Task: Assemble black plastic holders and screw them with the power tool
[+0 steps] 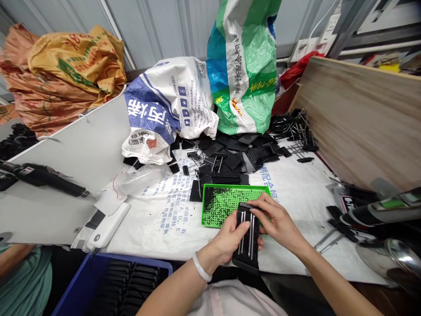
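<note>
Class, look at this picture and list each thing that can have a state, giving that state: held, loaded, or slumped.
black plate with metal pins: held in both hands
left hand: gripping the plate
right hand: gripping the plate's top
green perforated tray: partly covered with small black pieces
blue crate: loaded with black parts
green-and-white sack: standing, bulging

On my feed, a pale grey ribbed wall (pixel 164 26) fills the back, with white wall sockets (pixel 330 30) and a thin white cable up toward its right end. I can make out a red plastic bag (pixel 297 68) tucked below them, and a wooden board (pixel 358 118) tilted in on the right. A green-and-white woven sack (pixel 243 66) and a blue-and-white woven sack (pixel 164 105) stand in front of the wall, while orange woven sacks (pixel 59 74) heap up at the left behind a pale grey tabletop (pixel 75 153). The light reaches me flat and even.
</note>
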The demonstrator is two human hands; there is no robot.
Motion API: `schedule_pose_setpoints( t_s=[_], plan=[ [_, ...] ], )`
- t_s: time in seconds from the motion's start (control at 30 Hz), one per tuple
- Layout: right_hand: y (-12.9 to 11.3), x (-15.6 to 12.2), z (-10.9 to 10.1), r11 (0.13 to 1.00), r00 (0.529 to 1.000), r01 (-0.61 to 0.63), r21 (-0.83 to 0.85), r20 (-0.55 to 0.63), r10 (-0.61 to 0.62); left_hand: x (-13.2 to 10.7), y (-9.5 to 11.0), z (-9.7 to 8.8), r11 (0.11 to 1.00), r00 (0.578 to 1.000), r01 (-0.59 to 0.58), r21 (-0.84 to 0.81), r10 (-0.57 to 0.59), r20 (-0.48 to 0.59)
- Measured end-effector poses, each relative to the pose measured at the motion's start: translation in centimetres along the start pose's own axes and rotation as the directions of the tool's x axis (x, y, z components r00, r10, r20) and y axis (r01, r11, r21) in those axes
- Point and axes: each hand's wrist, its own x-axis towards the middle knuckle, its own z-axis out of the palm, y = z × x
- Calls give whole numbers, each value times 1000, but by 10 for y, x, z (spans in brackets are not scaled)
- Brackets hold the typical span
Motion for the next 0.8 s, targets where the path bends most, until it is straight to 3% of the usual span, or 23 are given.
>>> schedule_pose_setpoints(
  t_s=[0.13, 0.27, 0.47, 0.57, 0.8],
  plan=[
    [-3, 2, 1, 999, 999, -43, -16, 16, 43, 0, -5, -1, 993, 996, -46, 113, 54, -69],
    [-2, 2, 2, 969, 982, -181, 165, 82, 170, -2, -2, 0, 985, 994, -90, 149, 99, -55],
    [-3, -2, 20, 753, 892, -446, 485, 177, 415, 1, 2, 1, 993, 993, -86, 81, 92, -72],
    [-11, -4, 27, 680, 880, -459, 572, 190, 435, 0, 3, 0, 995, 993, -83, 61, 87, -77],
    [-11, -4, 32, 699, 879, -461, 547, 170, 446, 1, 3, 0, 996, 992, -95, -1, 94, -81]
  ],
)
